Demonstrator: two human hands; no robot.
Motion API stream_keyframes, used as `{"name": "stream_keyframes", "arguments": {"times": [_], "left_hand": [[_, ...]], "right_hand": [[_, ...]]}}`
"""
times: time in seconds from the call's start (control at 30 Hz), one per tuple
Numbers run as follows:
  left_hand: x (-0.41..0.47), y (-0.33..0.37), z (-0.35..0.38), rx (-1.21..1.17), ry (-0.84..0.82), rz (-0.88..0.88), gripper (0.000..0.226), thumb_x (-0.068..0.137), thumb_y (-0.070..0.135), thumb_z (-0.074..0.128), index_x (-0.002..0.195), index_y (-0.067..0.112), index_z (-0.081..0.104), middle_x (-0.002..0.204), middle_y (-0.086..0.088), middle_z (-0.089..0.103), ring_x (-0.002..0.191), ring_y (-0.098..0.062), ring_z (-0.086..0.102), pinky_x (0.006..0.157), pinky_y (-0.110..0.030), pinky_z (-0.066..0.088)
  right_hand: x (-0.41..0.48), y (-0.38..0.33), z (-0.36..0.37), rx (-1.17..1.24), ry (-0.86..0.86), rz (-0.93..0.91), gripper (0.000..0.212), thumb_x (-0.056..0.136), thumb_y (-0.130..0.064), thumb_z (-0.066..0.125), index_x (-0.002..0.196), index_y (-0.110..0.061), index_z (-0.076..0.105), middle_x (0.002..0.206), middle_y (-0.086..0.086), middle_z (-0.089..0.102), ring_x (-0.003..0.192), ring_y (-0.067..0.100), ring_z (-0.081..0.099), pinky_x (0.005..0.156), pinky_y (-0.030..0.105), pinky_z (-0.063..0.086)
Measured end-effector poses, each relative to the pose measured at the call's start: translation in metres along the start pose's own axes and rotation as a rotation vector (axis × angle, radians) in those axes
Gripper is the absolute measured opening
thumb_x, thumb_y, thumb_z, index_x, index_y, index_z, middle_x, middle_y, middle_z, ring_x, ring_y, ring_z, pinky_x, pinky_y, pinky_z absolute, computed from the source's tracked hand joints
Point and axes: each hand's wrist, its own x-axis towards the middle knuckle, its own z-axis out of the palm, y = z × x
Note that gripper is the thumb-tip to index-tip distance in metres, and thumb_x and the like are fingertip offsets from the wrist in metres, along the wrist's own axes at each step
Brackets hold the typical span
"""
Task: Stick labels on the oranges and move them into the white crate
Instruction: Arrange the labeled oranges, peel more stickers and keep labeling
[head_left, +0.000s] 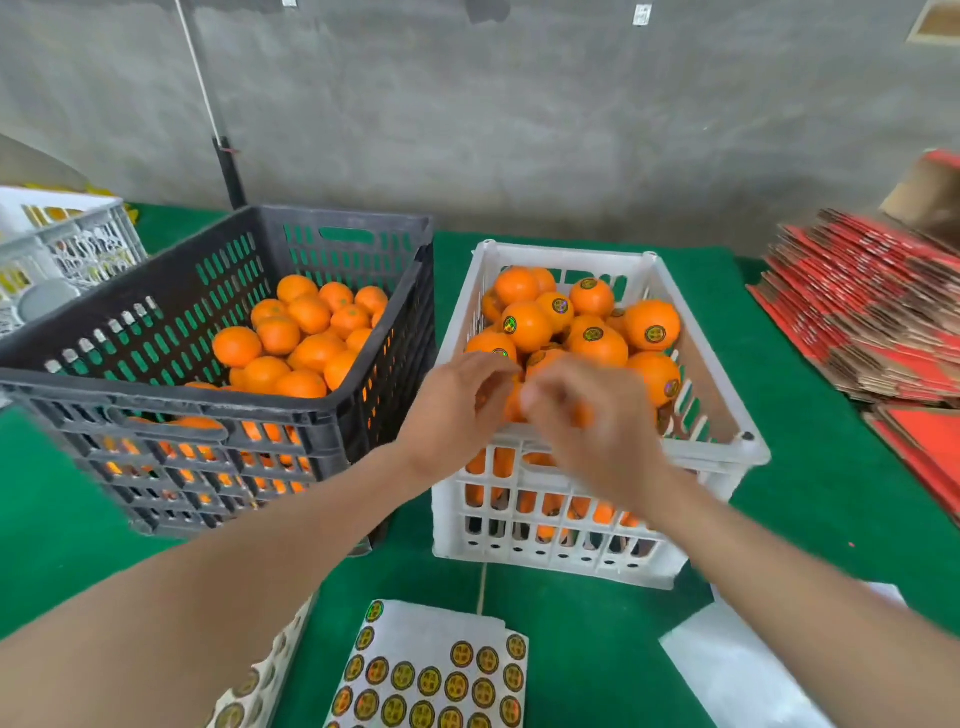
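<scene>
A black crate on the left holds several unlabelled oranges. To its right stands the white crate, heaped with oranges carrying round labels. Over the white crate's near edge my two hands meet around one orange, mostly hidden between them. My left hand grips it from the left with curled fingers. My right hand, blurred by motion, is curled over it from the right. A sheet of round gold-and-black labels lies on the green table in front of me.
A stack of flattened red cartons fills the right side. Another white crate stands at the far left, and a black pole rises behind the black crate. White backing paper lies near right, a second label sheet near left.
</scene>
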Motion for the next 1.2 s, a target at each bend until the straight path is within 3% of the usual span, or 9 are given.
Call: {"name": "stream_keyframes", "arguments": {"times": [0.17,0.23,0.37,0.5,0.73,0.9,1.0,1.07,1.2], "left_hand": [[-0.051,0.003,-0.015,-0.125,0.092,-0.017,0.017,0.088,0.004,0.058,0.101,0.007,0.068,0.092,0.007,0.063,0.08,-0.008,0.061,0.067,-0.015,0.051],[-0.073,0.001,-0.017,-0.107,-0.031,0.006,0.017,0.087,0.008,0.058,0.1,0.01,0.069,0.089,0.016,0.061,0.076,-0.005,0.06,0.061,-0.011,0.048],[-0.102,-0.024,-0.013,0.04,-0.331,-0.179,0.021,0.092,0.011,0.055,0.109,0.016,0.068,0.094,0.014,0.064,0.077,0.0,0.057,0.069,-0.006,0.044],[-0.12,-0.053,-0.017,0.108,-0.462,-0.395,0.025,0.094,0.014,0.052,0.115,0.018,0.064,0.097,0.009,0.065,0.083,-0.002,0.057,0.075,-0.008,0.044],[-0.136,-0.074,-0.024,0.137,-0.644,-0.545,0.026,0.092,0.019,0.056,0.118,0.016,0.061,0.101,0.007,0.063,0.091,-0.007,0.058,0.077,-0.009,0.041],[-0.13,-0.072,-0.027,0.068,-0.828,-0.547,0.054,0.085,0.025,0.068,0.135,0.019,0.049,0.129,0.007,0.055,0.119,-0.01,0.049,0.097,-0.017,0.034],[-0.123,-0.067,-0.027,-0.024,-0.833,-0.567,0.012,0.08,0.026,0.072,0.086,0.016,0.069,0.075,0.0,0.058,0.068,-0.011,0.049,0.06,-0.02,0.033],[-0.122,-0.066,-0.03,-0.15,-0.765,-0.66,0.03,0.078,0.02,0.07,0.056,0.013,0.052,0.054,0.001,0.033,0.05,-0.011,0.031,0.047,-0.02,0.022],[-0.12,-0.066,-0.044,-0.342,-0.719,-0.867,0.012,0.082,0.013,0.067,0.072,0.007,0.069,0.069,-0.007,0.059,0.065,-0.018,0.055,0.061,-0.025,0.045]], "right_hand": [[-0.096,-0.006,0.068,-0.205,-1.012,0.608,0.044,0.09,-0.043,0.053,0.11,-0.005,0.059,0.107,0.009,0.061,0.098,0.02,0.056,0.085,0.032,0.045],[-0.115,0.009,0.088,-0.265,-1.149,0.725,0.051,0.088,-0.045,0.056,0.111,0.0,0.056,0.109,0.013,0.057,0.103,0.028,0.054,0.088,0.038,0.047],[-0.129,0.025,0.114,-0.333,-1.1,0.802,0.043,0.086,-0.031,0.058,0.055,-0.011,0.034,0.057,0.002,0.032,0.054,0.019,0.037,0.049,0.026,0.031],[-0.132,0.027,0.124,-0.415,-1.078,0.898,0.029,0.086,-0.017,0.053,0.062,-0.015,0.038,0.063,-0.002,0.036,0.066,0.019,0.046,0.067,0.033,0.047],[-0.134,0.018,0.123,-0.357,-0.956,0.956,0.035,0.081,-0.014,0.062,0.053,-0.015,0.041,0.056,-0.002,0.039,0.052,0.014,0.042,0.056,0.027,0.042],[-0.106,0.002,0.114,0.004,-0.75,0.849,0.009,0.082,-0.012,0.069,0.074,-0.008,0.068,0.073,-0.003,0.06,0.069,0.008,0.054,0.071,0.018,0.044],[-0.089,-0.01,0.108,0.13,-0.671,0.8,0.019,0.08,-0.014,0.072,0.069,-0.024,0.061,0.075,-0.008,0.058,0.072,0.005,0.056,0.071,0.018,0.046],[-0.087,-0.018,0.103,0.135,-0.556,0.778,0.018,0.082,-0.011,0.07,0.077,-0.024,0.059,0.083,-0.01,0.059,0.081,0.003,0.057,0.08,0.022,0.048],[-0.098,-0.03,0.094,0.199,-0.385,0.785,0.032,0.082,0.0,0.067,0.082,-0.028,0.054,0.098,-0.013,0.057,0.085,0.005,0.06,0.072,0.015,0.048]]}}
